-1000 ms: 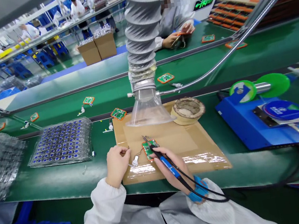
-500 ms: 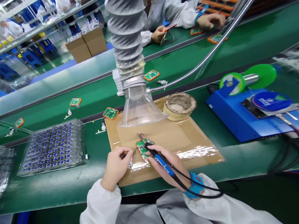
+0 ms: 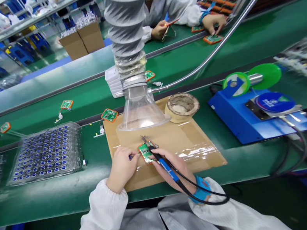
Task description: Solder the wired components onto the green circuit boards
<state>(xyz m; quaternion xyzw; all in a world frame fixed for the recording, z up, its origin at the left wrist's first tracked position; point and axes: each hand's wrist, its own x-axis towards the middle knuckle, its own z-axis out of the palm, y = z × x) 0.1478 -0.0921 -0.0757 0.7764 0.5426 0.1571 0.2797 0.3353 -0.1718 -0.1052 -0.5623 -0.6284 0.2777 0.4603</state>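
My right hand (image 3: 170,165) is closed around a soldering iron (image 3: 166,170) with a blue and black handle, its metal tip end pointing away from me past the board. Under that hand lies a small green circuit board (image 3: 144,153) with an orange rim, partly covered by the iron and fingers. My left hand (image 3: 122,166) pinches a thin wire (image 3: 137,154) at the left edge of the board; its far end is hidden by the fingers. Both hands are over a brown cardboard sheet (image 3: 175,139) with a shiny covering.
A clear fume hood (image 3: 141,111) hangs above the sheet, beside a round pot (image 3: 182,106). At right stands a blue machine (image 3: 248,114) with a green reel. Stacked plastic trays (image 3: 44,152) lie left. Boards (image 3: 109,114) lie along the belt; a co-worker's hand (image 3: 213,23) touches one.
My left hand has moved in closer to the board, and the white piece below its fingers is now hidden. The co-worker's hand has lowered onto a board. The whole view has shifted slightly.
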